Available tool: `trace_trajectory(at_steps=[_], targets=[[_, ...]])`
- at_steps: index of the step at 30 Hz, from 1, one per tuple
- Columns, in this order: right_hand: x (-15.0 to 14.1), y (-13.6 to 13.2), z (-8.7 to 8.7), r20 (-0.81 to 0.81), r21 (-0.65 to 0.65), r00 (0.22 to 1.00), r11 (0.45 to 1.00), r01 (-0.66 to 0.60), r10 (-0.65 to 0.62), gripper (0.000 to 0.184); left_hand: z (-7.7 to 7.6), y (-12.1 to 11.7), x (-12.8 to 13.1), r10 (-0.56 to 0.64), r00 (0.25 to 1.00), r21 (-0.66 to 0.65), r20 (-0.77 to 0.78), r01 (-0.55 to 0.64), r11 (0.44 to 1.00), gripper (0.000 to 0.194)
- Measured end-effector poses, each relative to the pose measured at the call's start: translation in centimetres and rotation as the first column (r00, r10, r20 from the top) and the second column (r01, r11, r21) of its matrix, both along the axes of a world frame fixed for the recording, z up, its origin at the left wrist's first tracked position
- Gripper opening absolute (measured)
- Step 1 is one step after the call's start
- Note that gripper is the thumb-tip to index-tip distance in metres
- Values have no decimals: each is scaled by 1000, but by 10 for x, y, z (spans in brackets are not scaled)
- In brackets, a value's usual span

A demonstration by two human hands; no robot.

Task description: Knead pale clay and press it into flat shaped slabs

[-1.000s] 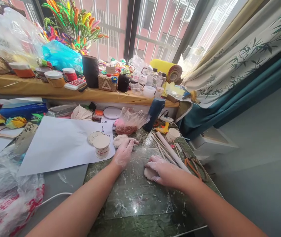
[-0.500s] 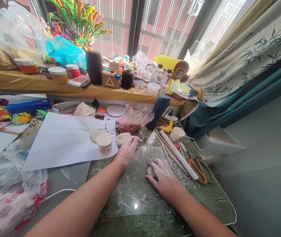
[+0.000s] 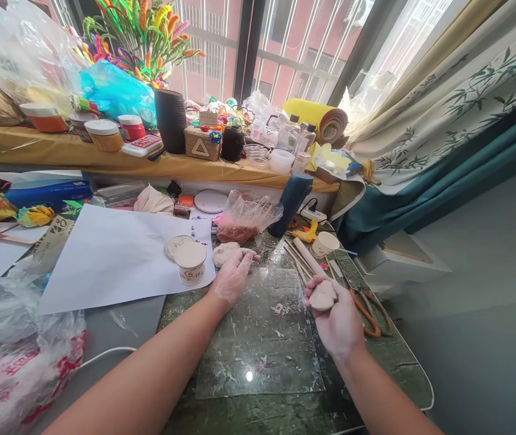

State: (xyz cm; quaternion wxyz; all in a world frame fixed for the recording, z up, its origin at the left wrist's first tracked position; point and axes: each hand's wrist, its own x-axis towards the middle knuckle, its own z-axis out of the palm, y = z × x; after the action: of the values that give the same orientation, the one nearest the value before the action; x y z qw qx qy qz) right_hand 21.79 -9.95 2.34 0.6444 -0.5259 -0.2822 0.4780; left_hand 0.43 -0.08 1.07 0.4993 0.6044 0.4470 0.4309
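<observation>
My right hand [image 3: 339,314] is turned palm up above the right edge of a clear sheet [image 3: 258,356]. Its fingers curl around a pale, flattened lump of clay [image 3: 322,296]. White residue coats both hands. My left hand [image 3: 234,275] rests beyond the sheet's far left corner, its fingers stretched out. A second, larger clay lump [image 3: 225,254] sits against that hand's left side and is partly hidden by it. Bits of residue [image 3: 280,309] lie on the sheet. To the left, a small paper cup with a pale round top [image 3: 191,263] stands on white paper [image 3: 117,254].
A pale rolling rod [image 3: 307,257], thin sticks and orange-handled scissors [image 3: 369,314] lie at the right. Behind them are a paper cup [image 3: 325,244], a yellow glue gun [image 3: 307,232] and a dark blue bottle [image 3: 290,205]. A plastic bag [image 3: 22,374] occupies the left.
My right hand has lifted the clay lump off the clear sheet, moved right and turned palm up with it. The left hand has stayed almost in place.
</observation>
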Motion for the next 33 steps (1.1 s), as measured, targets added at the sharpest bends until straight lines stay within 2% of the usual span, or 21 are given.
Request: trace_trajectory(at_steps=[1, 3, 5, 7, 10, 15, 17, 19, 23, 25, 27, 29, 30, 33], targets=[[1, 4, 6, -154, -37, 988, 999, -15, 9, 21, 0, 0, 0, 0, 1000, -1, -2, 0, 1000, 34], [0, 8, 16, -347, -103, 937, 991, -83, 42, 20, 0, 0, 1, 1, 1000, -3, -16, -1, 1000, 34], [-3, 9, 22, -449, -159, 891, 977, -144, 58, 21, -1, 0, 1, 1, 1000, -4, -23, -1, 1000, 34], [-9, 8, 22, -504, -189, 861, 965, -184, 65, 31, -1, 0, 1, 0, 1000, -3, -18, 0, 1000, 35], [-18, 10, 15, -493, -180, 866, 964, -196, 84, 48, -3, 0, 1, 2, 1000, 5, -16, -2, 1000, 35], [-23, 15, 1, -392, -183, 914, 965, -190, 106, 56, -6, 1, 1, -3, 1000, 10, 21, 2, 1000, 36], [-22, 14, 3, -365, -173, 920, 961, -217, 142, 57, -7, 1, 1, -19, 999, -9, 45, 20, 1000, 37], [-20, 13, 9, -332, -110, 924, 965, -239, 191, 55, -7, 1, 1, -25, 999, -22, 35, 25, 999, 37], [-21, 11, 24, -148, 79, 954, 965, -250, 260, 35, -4, 0, 0, -21, 999, -3, -24, 21, 1000, 37], [-25, 10, 22, -18, 113, 965, 959, -258, 262, 30, -2, -1, 0, -24, 999, 13, -37, 24, 1000, 37], [-30, 8, 11, 131, 93, 951, 952, -292, 279, 32, -1, -1, 0, -27, 999, 22, -38, 28, 999, 36], [-33, 6, -5, 350, 26, 882, 937, -348, 317, 34, -2, -1, 1, -28, 999, 27, -31, 29, 999, 35], [-33, 6, -12, 475, -9, 819, 933, -361, 322, 34, -3, -1, 1, -29, 999, 26, -26, 30, 999, 35], [-28, 7, -23, 779, -58, 574, 940, -336, 253, 33, -7, 1, 1, -33, 999, 17, -15, 34, 999, 36]])
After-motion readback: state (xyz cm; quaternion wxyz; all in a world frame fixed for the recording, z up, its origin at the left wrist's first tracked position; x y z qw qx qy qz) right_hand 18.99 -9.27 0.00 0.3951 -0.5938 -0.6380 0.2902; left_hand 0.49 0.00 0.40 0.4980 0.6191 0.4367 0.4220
